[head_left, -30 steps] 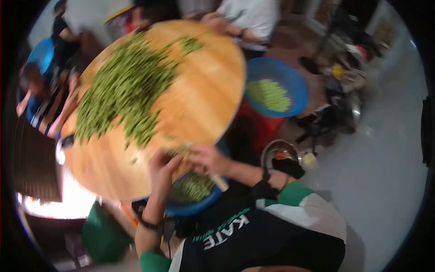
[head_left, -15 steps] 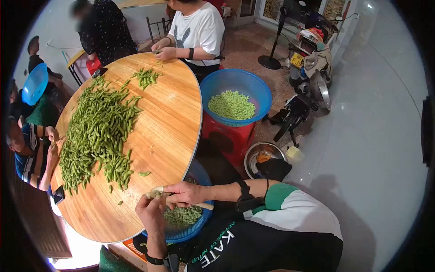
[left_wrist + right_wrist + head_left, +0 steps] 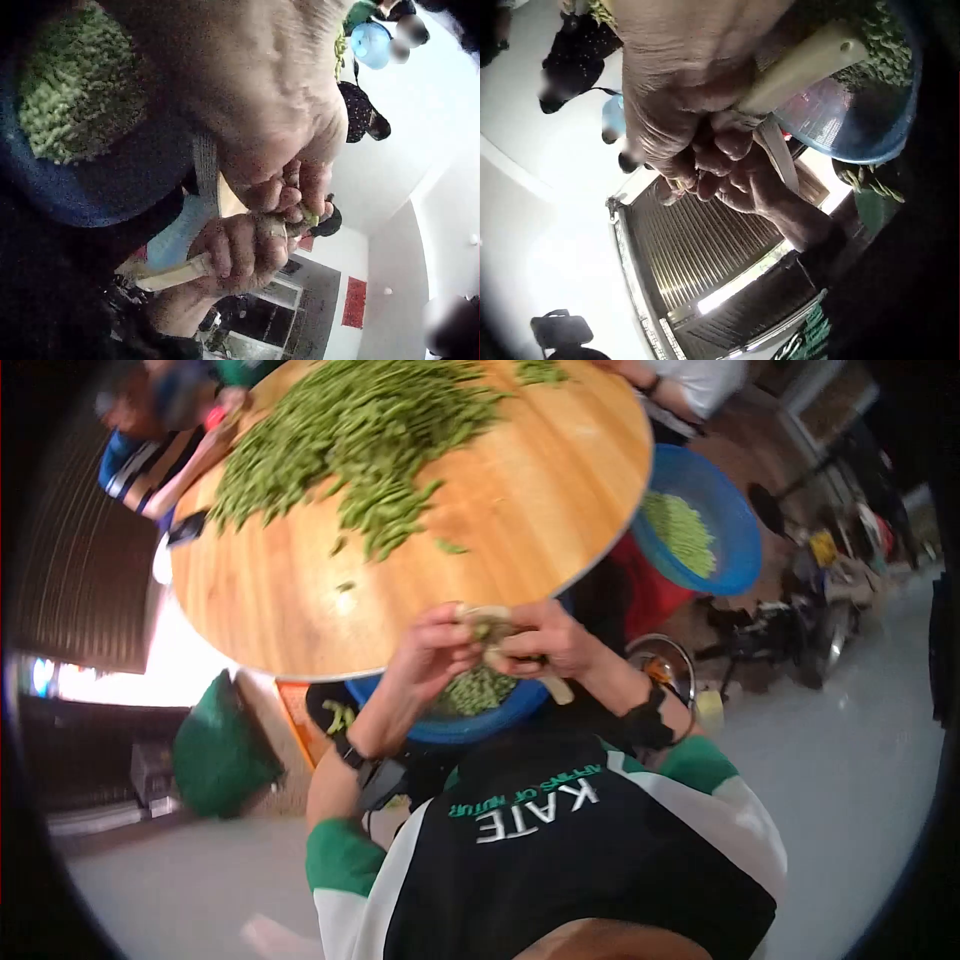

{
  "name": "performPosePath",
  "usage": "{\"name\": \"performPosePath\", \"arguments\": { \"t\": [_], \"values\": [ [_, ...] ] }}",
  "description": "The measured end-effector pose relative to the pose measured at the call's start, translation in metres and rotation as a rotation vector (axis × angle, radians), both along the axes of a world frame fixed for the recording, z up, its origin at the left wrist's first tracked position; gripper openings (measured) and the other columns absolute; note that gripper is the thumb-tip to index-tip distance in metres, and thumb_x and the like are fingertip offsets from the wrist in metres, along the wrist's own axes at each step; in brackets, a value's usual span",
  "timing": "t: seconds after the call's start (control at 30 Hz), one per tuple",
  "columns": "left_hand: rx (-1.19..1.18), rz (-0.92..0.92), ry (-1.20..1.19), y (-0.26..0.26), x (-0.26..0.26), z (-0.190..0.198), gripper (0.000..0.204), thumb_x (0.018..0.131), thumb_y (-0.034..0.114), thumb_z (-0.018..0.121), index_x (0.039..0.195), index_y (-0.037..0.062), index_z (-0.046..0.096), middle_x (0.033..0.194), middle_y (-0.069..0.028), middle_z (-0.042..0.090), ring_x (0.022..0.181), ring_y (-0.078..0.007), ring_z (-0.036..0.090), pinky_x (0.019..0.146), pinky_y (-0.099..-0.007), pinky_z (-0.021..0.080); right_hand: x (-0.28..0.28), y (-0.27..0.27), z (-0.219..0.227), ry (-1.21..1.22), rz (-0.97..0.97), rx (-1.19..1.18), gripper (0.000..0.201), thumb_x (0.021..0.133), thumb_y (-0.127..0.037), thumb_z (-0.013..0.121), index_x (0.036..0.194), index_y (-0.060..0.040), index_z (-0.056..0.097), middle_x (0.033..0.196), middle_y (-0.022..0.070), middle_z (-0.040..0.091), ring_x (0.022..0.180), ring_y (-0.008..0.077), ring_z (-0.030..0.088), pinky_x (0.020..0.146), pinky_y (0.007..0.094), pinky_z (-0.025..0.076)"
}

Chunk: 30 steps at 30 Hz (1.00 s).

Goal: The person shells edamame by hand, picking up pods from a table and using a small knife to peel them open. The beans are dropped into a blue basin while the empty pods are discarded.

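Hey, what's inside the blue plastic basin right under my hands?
The blue plastic basin under the hands holds a heap of green shelled beans. The left hand, the right hand and the round wooden table cover the rest, so its depth is hidden.

Motion-blurred fisheye views with dark vignetted edges, blown-out daylight glare, dim close-ups.

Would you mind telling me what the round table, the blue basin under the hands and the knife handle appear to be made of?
Round table: wood or wood-look laminate, smooth, with visible grain bands. Blue basin: most likely plastic, a uniform bright blue with a thin moulded rim. Knife handle, gripped by the right hand: pale, matte, possibly wood or plastic; too blurred to settle.
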<state>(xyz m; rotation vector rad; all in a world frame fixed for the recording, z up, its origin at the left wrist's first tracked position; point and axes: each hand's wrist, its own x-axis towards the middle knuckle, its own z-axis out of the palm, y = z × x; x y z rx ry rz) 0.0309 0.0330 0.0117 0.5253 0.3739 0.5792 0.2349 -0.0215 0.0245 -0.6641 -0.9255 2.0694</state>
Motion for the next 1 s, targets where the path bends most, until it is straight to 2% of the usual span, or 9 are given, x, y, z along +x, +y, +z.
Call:
{"name": "performPosePath", "arguments": {
  "t": [0.07, 0.17, 0.2, 0.27, 0.3, 0.4, 0.67, 0.73, 1.0],
  "values": [
    [-0.017, -0.002, -0.042, 0.0, 0.0, -0.002, 0.011, 0.083, 0.007, 0.062, 0.092, 0.0026, 0.058, 0.076, -0.0039, 0.057, 0.059, -0.0109, 0.05, 0.048, -0.022, 0.038, -0.002, 0.0, -0.006, 0.051, -0.015, -0.006, 0.028, 0.09, -0.004, 0.053, 0.116, 0.0, 0.058, 0.078, 0.0073, 0.061, 0.048, 0.0049, 0.044, 0.04, 0.0172, 0.031],
    [0.223, 0.149, 0.343, -0.006, 0.003, 0.006, 0.012, 0.082, 0.006, 0.066, 0.091, 0.0024, 0.059, 0.075, -0.0031, 0.056, 0.056, -0.0108, 0.049, 0.047, -0.0236, 0.037, -0.005, -0.004, -0.008, 0.122, -0.099, -0.083, 0.033, 0.091, -0.003, 0.052, 0.123, -0.0012, 0.055, 0.081, 0.0085, 0.062, 0.05, 0.0056, 0.045, 0.04, 0.0168, 0.033],
    [0.227, 0.154, 0.338, -0.008, 0.004, 0.007, 0.012, 0.082, 0.006, 0.066, 0.091, 0.0024, 0.059, 0.075, -0.0031, 0.056, 0.056, -0.0108, 0.049, 0.047, -0.0236, 0.037, -0.004, -0.005, -0.007, 0.164, -0.134, -0.149, 0.035, 0.091, -0.003, 0.051, 0.126, -0.0019, 0.053, 0.083, 0.0088, 0.062, 0.05, 0.006, 0.045, 0.04, 0.0167, 0.033],
    [1.423, 0.64, 0.78, -0.013, 0.005, 0.011, 0.012, 0.08, 0.001, 0.067, 0.088, 0.0026, 0.058, 0.077, -0.008, 0.056, 0.057, -0.0165, 0.052, 0.048, -0.0287, 0.04, -0.004, -0.004, -0.012, 0.18, -0.109, -0.154, 0.039, 0.092, -0.005, 0.051, 0.131, -0.0048, 0.049, 0.085, 0.0088, 0.062, 0.052, 0.0063, 0.046, 0.041, 0.0168, 0.034],
    [1.679, 0.737, 0.83, -0.015, 0.004, 0.01, 0.017, 0.075, -0.002, 0.068, 0.089, 0.0011, 0.059, 0.079, -0.0127, 0.056, 0.06, -0.024, 0.054, 0.052, -0.0326, 0.044, -0.007, -0.005, -0.011, 0.25, -0.125, -0.195, 0.04, 0.093, -0.007, 0.051, 0.133, -0.0068, 0.048, 0.086, 0.0088, 0.062, 0.053, 0.0066, 0.046, 0.041, 0.0167, 0.035],
    [1.977, 0.85, 0.837, -0.014, 0.006, 0.013, 0.028, 0.068, -0.002, 0.074, 0.092, 0.0, 0.061, 0.082, -0.0124, 0.06, 0.069, -0.0254, 0.061, 0.054, -0.0313, 0.046, -0.016, -0.009, -0.009, 0.367, -0.127, -0.257, 0.041, 0.094, -0.011, 0.052, 0.135, -0.0109, 0.046, 0.09, 0.0089, 0.061, 0.055, 0.0075, 0.047, 0.042, 0.0165, 0.036],
    [1.899, 0.933, 0.787, -0.015, 0.005, 0.023, 0.02, 0.069, -0.005, 0.068, 0.087, -0.0017, 0.061, 0.083, -0.014, 0.061, 0.073, -0.0279, 0.061, 0.062, -0.0342, 0.048, -0.028, -0.011, -0.001, 0.504, -0.109, -0.335, 0.039, 0.095, -0.015, 0.051, 0.134, -0.0164, 0.047, 0.093, 0.0094, 0.06, 0.056, 0.01, 0.048, 0.042, 0.0166, 0.036],
    [1.476, 0.729, 0.644, -0.016, 0.002, 0.025, 0.02, 0.071, -0.005, 0.068, 0.09, -0.001, 0.062, 0.084, -0.0143, 0.062, 0.074, -0.0278, 0.062, 0.063, -0.0328, 0.049, -0.027, -0.011, 0.001, 0.442, -0.125, -0.299, 0.046, 0.093, -0.016, 0.055, 0.138, -0.0198, 0.044, 0.091, 0.0088, 0.056, 0.056, 0.0083, 0.046, 0.041, 0.0155, 0.033],
    [1.438, 0.782, 0.633, -0.018, 0.004, 0.023, 0.015, 0.075, -0.002, 0.065, 0.089, 0.0001, 0.064, 0.08, -0.0125, 0.063, 0.067, -0.0235, 0.063, 0.058, -0.0298, 0.048, -0.034, -0.014, 0.003, 0.518, -0.138, -0.278, 0.045, 0.093, -0.015, 0.056, 0.136, -0.0183, 0.046, 0.09, 0.0097, 0.06, 0.054, 0.0107, 0.05, 0.041, 0.0172, 0.034]
  ]
}}
